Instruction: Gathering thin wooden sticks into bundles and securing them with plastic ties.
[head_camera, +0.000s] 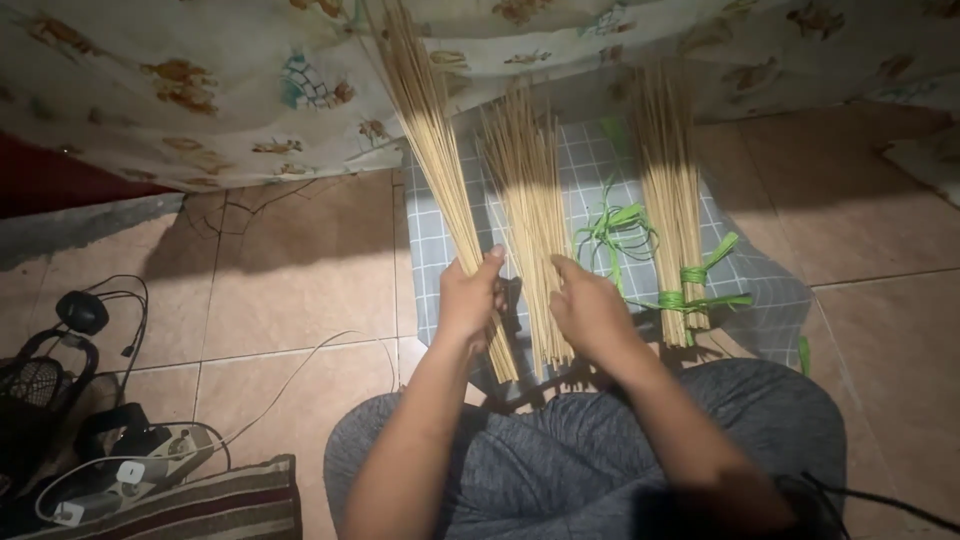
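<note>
The left hand (470, 298) grips one loose bundle of sticks (432, 150) and the right hand (590, 310) clasps a second bundle (528, 200), both fanning away over a checked cloth (440, 250). Neither is tied, so a slack grip could let sticks slide and scatter across the tiled floor (300, 270). A tied bundle (672, 200) lies just beside green string (615, 230); a patterned curtain (200, 90) hangs behind.
</note>
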